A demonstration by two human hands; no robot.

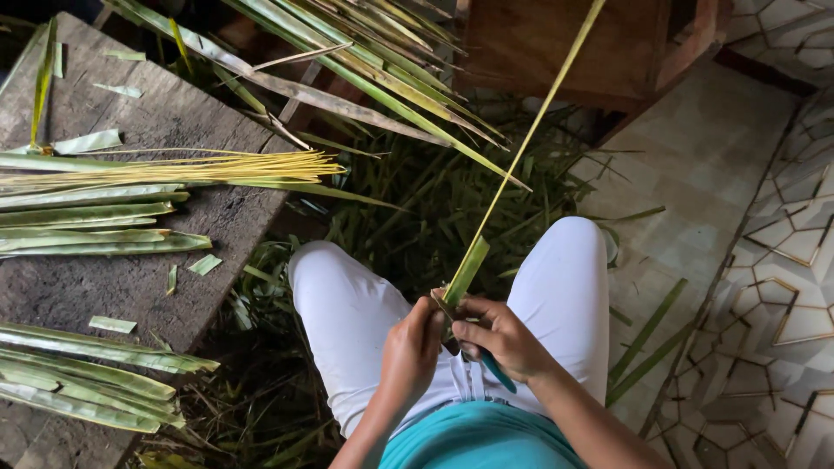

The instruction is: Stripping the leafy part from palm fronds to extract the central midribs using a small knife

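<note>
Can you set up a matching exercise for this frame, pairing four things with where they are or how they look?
Things:
1. long leaf strip
2. bundle of thin yellow ribs
3. teal-handled tool
4. flat green leaves

Places or states:
A. lying stacked at the near left end of the wooden bench
B. under the right hand, handle poking out toward the body
C. held by both hands, the left hand too, rising to the top edge
D. lying across the bench, tips pointing right

Pairs: 1-C, 2-D, 3-B, 4-A
</note>
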